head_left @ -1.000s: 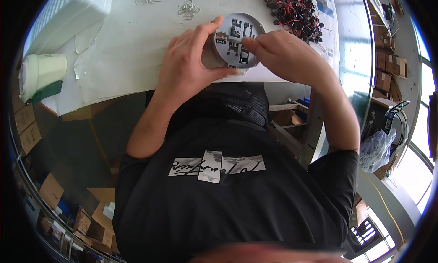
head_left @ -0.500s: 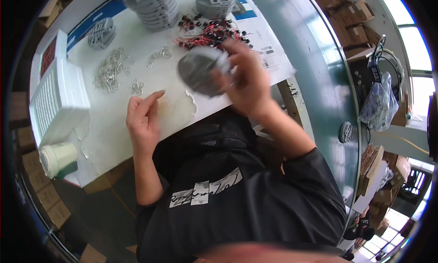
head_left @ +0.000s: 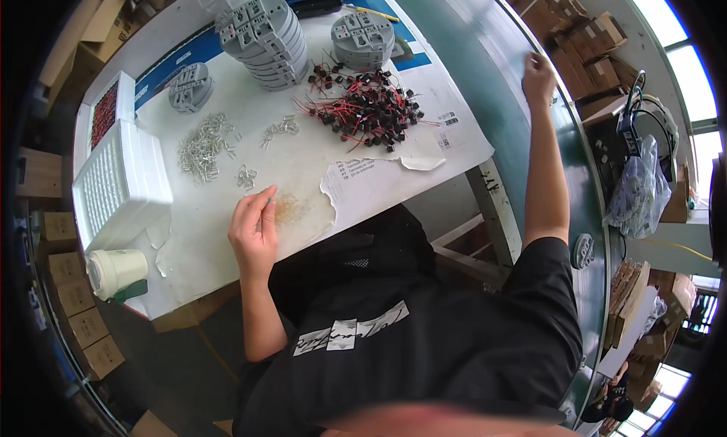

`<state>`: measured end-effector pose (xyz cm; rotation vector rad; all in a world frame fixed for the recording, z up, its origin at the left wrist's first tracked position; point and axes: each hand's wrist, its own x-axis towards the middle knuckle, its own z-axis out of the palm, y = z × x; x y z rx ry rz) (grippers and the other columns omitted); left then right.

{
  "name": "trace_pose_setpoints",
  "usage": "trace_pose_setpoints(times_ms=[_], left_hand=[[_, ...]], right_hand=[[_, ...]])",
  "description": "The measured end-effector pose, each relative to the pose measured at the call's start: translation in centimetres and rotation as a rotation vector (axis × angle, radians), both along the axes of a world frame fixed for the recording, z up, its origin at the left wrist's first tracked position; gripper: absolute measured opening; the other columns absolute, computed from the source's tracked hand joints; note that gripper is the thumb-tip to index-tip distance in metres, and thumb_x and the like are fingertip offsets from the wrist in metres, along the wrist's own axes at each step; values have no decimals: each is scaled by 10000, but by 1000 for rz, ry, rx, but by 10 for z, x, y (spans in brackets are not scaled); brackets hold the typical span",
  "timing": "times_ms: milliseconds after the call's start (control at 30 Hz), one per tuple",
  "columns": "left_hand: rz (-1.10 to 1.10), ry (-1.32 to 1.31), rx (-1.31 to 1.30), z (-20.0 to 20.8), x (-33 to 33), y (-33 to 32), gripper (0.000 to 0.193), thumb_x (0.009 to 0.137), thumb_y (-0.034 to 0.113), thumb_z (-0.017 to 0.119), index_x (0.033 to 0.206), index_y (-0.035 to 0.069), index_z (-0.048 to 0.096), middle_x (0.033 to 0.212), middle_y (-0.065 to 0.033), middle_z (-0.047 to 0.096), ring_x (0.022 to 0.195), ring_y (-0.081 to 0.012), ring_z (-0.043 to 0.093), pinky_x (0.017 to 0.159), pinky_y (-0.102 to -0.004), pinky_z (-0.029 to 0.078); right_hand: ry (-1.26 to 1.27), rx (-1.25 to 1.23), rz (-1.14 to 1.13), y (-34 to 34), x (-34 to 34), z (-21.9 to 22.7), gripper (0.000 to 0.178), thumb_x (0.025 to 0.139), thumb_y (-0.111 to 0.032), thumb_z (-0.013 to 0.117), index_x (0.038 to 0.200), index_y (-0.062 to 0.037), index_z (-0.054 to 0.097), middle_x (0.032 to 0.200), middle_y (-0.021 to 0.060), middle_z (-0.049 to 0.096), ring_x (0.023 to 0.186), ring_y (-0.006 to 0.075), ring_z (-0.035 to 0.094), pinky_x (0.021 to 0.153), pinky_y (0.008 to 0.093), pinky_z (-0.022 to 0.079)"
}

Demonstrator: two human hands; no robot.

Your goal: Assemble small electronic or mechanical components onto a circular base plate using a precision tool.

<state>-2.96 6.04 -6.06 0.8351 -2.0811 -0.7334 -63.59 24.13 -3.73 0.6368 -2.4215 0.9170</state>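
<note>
My left hand hovers over the near part of the white table, fingers bent and thumb drawn in; whatever they may pinch is too small to name. Just past it lie small clear pieces in a little group, a larger pile and another group. Stretched far out to the right, my right hand is over the green belt, its fingers curled closed. What it holds, if anything, is hidden. A heap of black parts with red wires lies at the table's right side.
At the back stand a tall stack of grey round discs and a shorter grey stack. Another grey disc leans left. A white foam box and a lidded cup line the left edge. One grey disc is on the belt.
My right hand has swung from above the table out to the belt on the right. The grey disc it carried is no longer visible. My left hand stays near the same spot, fingers drawn closer together.
</note>
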Motion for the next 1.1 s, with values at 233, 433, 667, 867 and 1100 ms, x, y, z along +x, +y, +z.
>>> trace_pose_setpoints(times_ms=[233, 433, 667, 867, 1100], left_hand=[[-9, -28, 96, 6, 6, 3, 191, 960, 24, 738, 1142, 46, 788, 947, -97, 718, 804, -217, 662, 704, -326, 541], [-40, 16, 32, 8, 2, 2, 201, 941, 3, 745, 1130, 47, 795, 967, -95, 745, 828, -216, 667, 718, -330, 540], [-15, 198, -87, 9, 12, -3, 533, 830, 194, 872, 1332, 103, 718, 1153, -116, 723, 1023, -287, 657, 905, -388, 536], [-155, -80, -179, 21, 7, 2, 806, 733, 329, 925, 1458, 136, 628, 1295, -129, 663, 1208, -334, 612, 1049, -457, 504], [-205, -114, -114, 14, 11, 0, 826, 676, 339, 942, 1419, 137, 644, 1276, -106, 654, 1222, -328, 610, 1061, -455, 518]], right_hand=[[-243, 191, 883, -145, 171, 50, 232, 974, -259, 754, 1145, -112, 809, 890, 97, 777, 763, 137, 685, 724, 301, 545], [-213, 112, 856, -163, 174, 41, 190, 968, -213, 767, 1103, -89, 818, 867, 41, 777, 732, 67, 623, 699, 256, 513], [-267, -9, 1424, -114, 270, 57, 150, 919, -57, 791, 1068, -47, 797, 992, 106, 755, 812, 187, 723, 712, 318, 569], [-402, 334, 1468, -114, 349, 36, 124, 894, -101, 801, 1011, -62, 790, 981, 103, 731, 851, 308, 715, 747, 394, 584], [-9, 549, 1413, -222, 368, 25, 127, 950, -232, 731, 1019, -134, 773, 967, 84, 704, 878, 318, 716, 785, 467, 570]])
